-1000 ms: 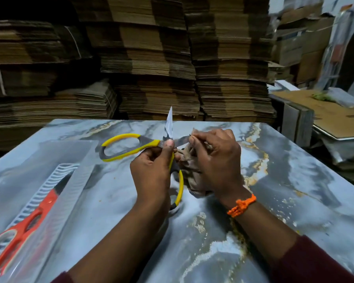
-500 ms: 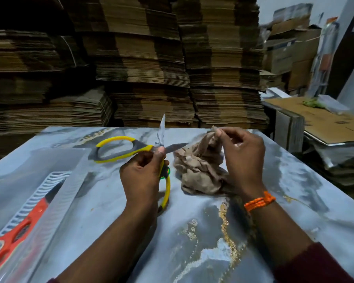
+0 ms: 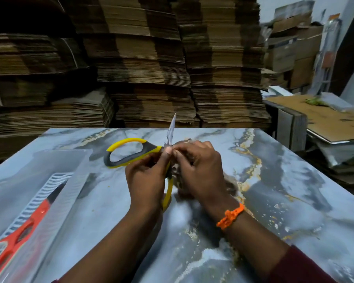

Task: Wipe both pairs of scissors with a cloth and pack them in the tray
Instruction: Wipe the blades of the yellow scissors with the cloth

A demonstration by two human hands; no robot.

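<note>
My left hand [image 3: 146,181] grips the yellow-and-grey scissors [image 3: 131,153] near their pivot. The scissors are spread open, one blade pointing up and one handle loop lying to the left. My right hand [image 3: 200,170] presses a crumpled beige cloth [image 3: 179,180] against the other blade, which is hidden under it. The orange scissors [image 3: 18,233] lie in the clear ribbed plastic tray [image 3: 55,180] at the left edge of the table.
The marbled grey table [image 3: 274,190] stretches to the right and front. Tall stacks of flattened cardboard [image 3: 151,68] stand behind it. A side table with cardboard sheets [image 3: 315,119] sits to the right.
My right hand has brought the cloth back from the table surface to the scissors and closed over the blade. My left hand kept its hold.
</note>
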